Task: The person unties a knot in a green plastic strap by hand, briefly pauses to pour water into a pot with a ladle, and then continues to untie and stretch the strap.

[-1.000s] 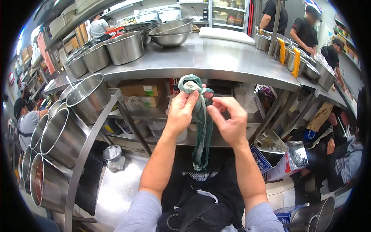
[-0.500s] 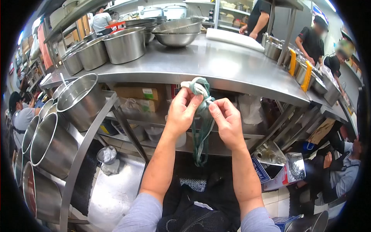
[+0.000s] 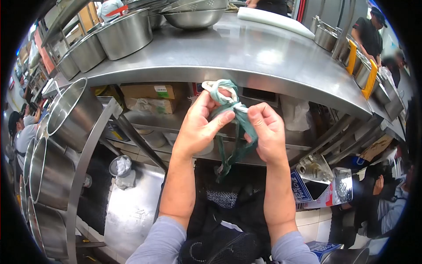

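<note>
Just then my left hand (image 3: 198, 127) and right hand (image 3: 266, 132) were raised side by side in front of my chest, both on a twisted green cloth (image 3: 228, 158). My left grip was closed on the cloth's knotted, pale-streaked top, thumb and fingers pinching it, and a loop poked up at twelve o'clock above my fingertips. My right grip was narrow, with thumb and fingertips pinching a strand just beside the knot, at three o'clock from the left hand. The rest of the cloth hung down at six o'clock between my forearms, in front of my dark apron (image 3: 228, 220).

At twelve o'clock beyond the hands ran the steel table (image 3: 246, 57), with big steel bowls (image 3: 125, 33) toward eleven o'clock and a white cutting board (image 3: 274, 17) toward one o'clock. Under the table a shelf held a cardboard box (image 3: 149, 91). At nine o'clock a rack carried tilted steel pots (image 3: 70, 114). At two o'clock a person in a black shirt (image 3: 371, 33) stood well apart from me.
</note>
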Demonstrator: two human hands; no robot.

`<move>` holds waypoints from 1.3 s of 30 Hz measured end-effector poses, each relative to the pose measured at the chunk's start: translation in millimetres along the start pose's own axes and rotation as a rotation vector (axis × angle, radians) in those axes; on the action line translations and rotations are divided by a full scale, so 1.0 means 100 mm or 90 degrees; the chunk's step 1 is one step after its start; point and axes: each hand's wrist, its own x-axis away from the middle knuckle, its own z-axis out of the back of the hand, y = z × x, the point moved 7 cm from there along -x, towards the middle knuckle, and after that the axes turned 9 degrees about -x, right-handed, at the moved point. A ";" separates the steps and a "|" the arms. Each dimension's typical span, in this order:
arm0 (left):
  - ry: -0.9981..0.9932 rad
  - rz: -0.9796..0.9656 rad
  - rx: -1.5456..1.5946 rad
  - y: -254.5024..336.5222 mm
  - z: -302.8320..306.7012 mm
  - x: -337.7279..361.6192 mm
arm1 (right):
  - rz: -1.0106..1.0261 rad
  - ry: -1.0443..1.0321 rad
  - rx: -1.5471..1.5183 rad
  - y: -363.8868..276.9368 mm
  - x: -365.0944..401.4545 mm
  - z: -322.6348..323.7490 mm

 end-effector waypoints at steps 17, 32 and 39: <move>0.216 -0.144 0.016 -0.09 0.23 0.05 | 0.148 -0.134 0.391 -0.05 0.55 -0.52; 0.352 -0.228 0.017 -0.02 0.63 0.11 | 0.181 -0.307 0.520 -0.38 1.03 -0.77; 0.322 -0.185 0.093 -0.08 0.58 0.07 | 0.175 -0.372 0.550 -0.48 1.27 -0.75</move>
